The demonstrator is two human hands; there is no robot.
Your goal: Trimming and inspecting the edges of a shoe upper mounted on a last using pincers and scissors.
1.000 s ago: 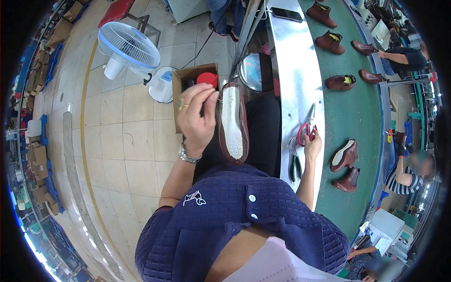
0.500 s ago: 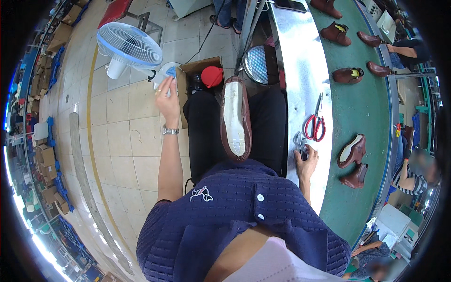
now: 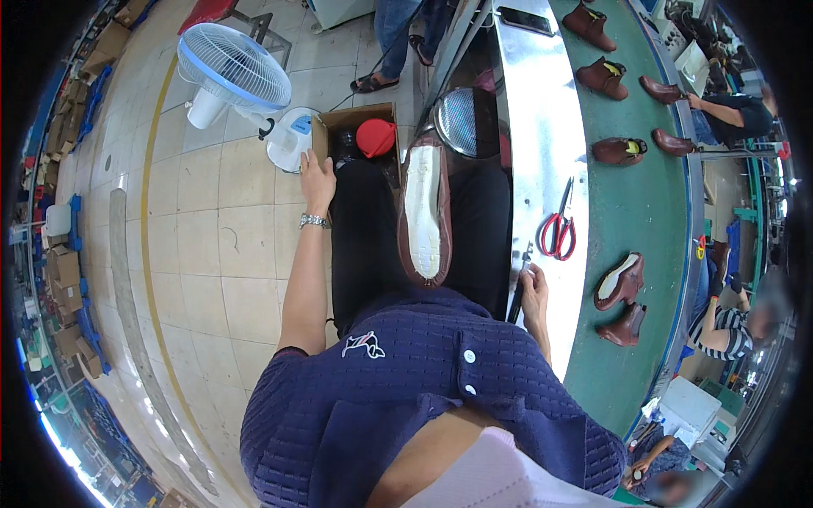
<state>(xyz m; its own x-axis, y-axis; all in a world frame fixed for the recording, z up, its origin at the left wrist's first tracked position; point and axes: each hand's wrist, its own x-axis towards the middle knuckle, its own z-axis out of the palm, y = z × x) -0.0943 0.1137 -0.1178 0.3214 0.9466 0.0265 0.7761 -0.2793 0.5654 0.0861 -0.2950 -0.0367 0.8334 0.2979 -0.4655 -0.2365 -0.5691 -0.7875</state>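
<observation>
Sole up, a brown leather shoe (image 3: 425, 212) with a white insole stands between my thighs, its near end against my shirt. My left hand (image 3: 317, 184) is beside the cardboard box (image 3: 318, 135), near the fan's white base, fingers stretched and nothing seen in them. At the near edge of the metal bench, my right hand (image 3: 534, 294) is closed around a slim tool (image 3: 525, 262) with a metal head and dark handles, apparently pliers; my fingers partly hide it. Red-handled scissors (image 3: 558, 234) lie on the bench just beyond that hand.
A blue-and-white fan (image 3: 234, 69) stands at the far left. In the box sits a red-lidded container (image 3: 376, 137). The metal bench (image 3: 542, 127) bears a phone (image 3: 525, 21); several brown shoes rest on the green conveyor (image 3: 631, 190) at right. Other people are beyond.
My left hand has come back from the fan's base to beside the box. My right hand has drawn a little nearer and lifted the dark-handled tool. A person's feet at the far side have shifted.
</observation>
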